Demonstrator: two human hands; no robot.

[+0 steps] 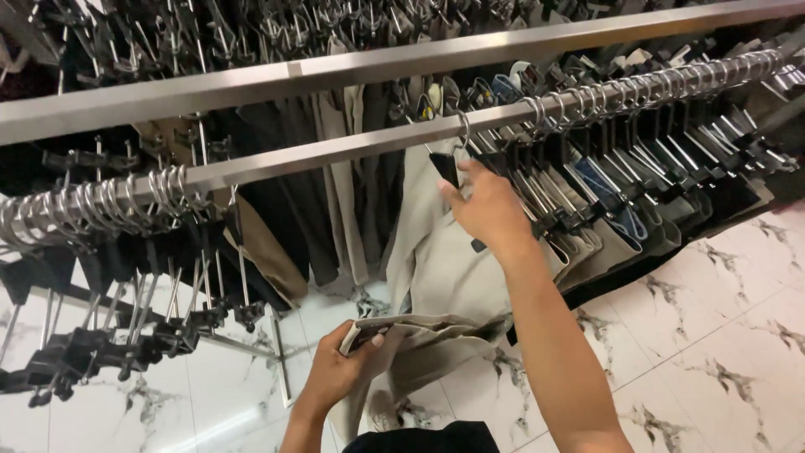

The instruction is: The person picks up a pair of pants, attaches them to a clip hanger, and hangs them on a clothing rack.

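One head view only. Right hand (pixel 486 210) raised at the steel rail (pixel 335 151), fingers pinched on the black clip hanger (pixel 444 164), whose hook sits over the rail. Beige trousers (pixel 436 277) hang from that hanger, between dark trousers on the left and a packed row of clipped trousers (pixel 620 210) on the right. Left hand (pixel 340 365) low, fingers closed around the beige waistband end, thumb on top. Empty clip hangers (pixel 109 335) dangle far left. White marble floor (pixel 713 327) below.
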